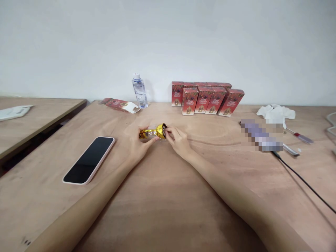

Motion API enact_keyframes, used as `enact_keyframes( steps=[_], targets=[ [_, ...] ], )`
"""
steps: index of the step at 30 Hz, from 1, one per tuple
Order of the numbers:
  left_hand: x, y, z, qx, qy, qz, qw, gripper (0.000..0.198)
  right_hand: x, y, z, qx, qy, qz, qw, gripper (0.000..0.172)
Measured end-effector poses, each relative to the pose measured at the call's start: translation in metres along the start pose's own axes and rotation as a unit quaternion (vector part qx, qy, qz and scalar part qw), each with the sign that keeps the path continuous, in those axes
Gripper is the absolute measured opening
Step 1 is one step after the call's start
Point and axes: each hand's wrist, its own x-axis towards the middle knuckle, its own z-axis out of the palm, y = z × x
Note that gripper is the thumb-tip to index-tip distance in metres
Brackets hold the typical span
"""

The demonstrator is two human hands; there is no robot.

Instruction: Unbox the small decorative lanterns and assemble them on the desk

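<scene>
A small shiny gold object (pixel 154 132) with a dark round end lies on its side at the middle of the wooden table (pixel 162 203). My left hand (pixel 139 144) is closed round its left part. My right hand (pixel 177 140) pinches its dark right end with the fingertips. Both forearms rest on the table.
A black phone in a pink case (pixel 89 159) lies to the left. A water bottle (pixel 139 91), a flattened red carton (pixel 119 104) and several upright red boxes (pixel 207 98) stand along the wall. White cloth (pixel 275 112), a screwdriver (pixel 300 136) and a black cable (pixel 304 182) lie at right.
</scene>
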Motion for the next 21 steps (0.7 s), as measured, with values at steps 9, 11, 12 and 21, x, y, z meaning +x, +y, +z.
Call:
enact_keyframes(
  steps=[9,11,12,21],
  targets=[
    [0.0006,0.0025,-0.0016,0.010,-0.002,0.012,1.000,0.050,-0.0002,-0.0001,-0.0002,-0.005,0.013,-0.020,1.000,0.019],
    [0.0009,0.0022,-0.0014,0.011,0.003,0.016,1.000,0.049,-0.0004,0.0004,0.0000,-0.009,0.011,-0.019,1.000,0.019],
    [0.0009,0.0019,-0.0012,0.011,0.006,0.017,1.000,0.049,-0.0006,0.0007,0.0001,-0.012,0.009,-0.016,1.000,0.018],
    [0.0002,0.0000,0.0005,-0.003,0.014,0.022,1.000,0.049,-0.0011,0.0021,0.0011,-0.003,0.000,-0.002,1.000,0.017]
  ],
)
